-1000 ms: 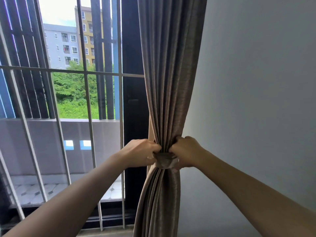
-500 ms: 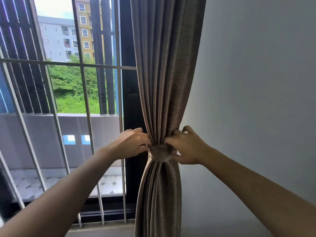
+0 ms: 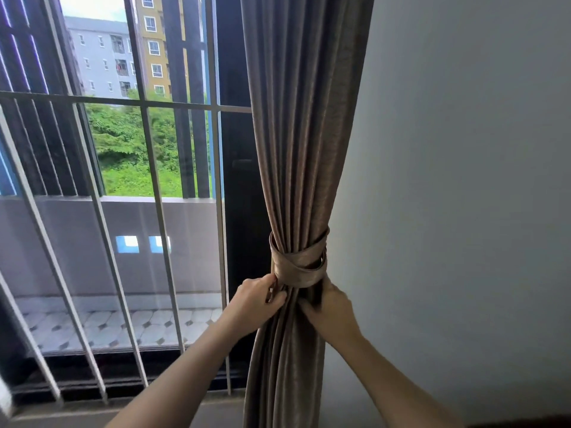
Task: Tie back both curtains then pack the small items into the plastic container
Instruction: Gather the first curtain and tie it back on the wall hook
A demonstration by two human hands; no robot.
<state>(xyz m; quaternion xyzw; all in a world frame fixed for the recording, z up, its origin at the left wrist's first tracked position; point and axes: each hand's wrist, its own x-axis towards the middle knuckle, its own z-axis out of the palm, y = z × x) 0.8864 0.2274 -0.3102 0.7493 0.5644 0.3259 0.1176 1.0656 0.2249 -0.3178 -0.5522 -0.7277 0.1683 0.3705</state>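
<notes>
**Just below the tie-back, both hands on the gathered curtain**

At the right edge of the window, against the grey wall (image 3: 463, 180), the curtain (image 3: 304, 143) hangs bunched into one column with its long axis running straight up and down. The tie-back (image 3: 296, 268) crosses over itself around its waist. Both hands sit directly beneath that band, so the band lies just above each grip.

The left hand (image 3: 258, 301) pinches the outer folds on the window side, thumb and fingers closed on the cloth and almost touching the band's lower edge. The right hand (image 3: 333, 310) takes the wall side, its fingers curled round the curtain's back edge. The two are about equally near the band, the left perhaps a touch nearer.

The right fingertips are hidden behind the fabric. How the band is fastened at the back cannot be seen. The second curtain, the small items and the plastic container are all out of view, and the curtain's top and hem are cut off.
</notes>
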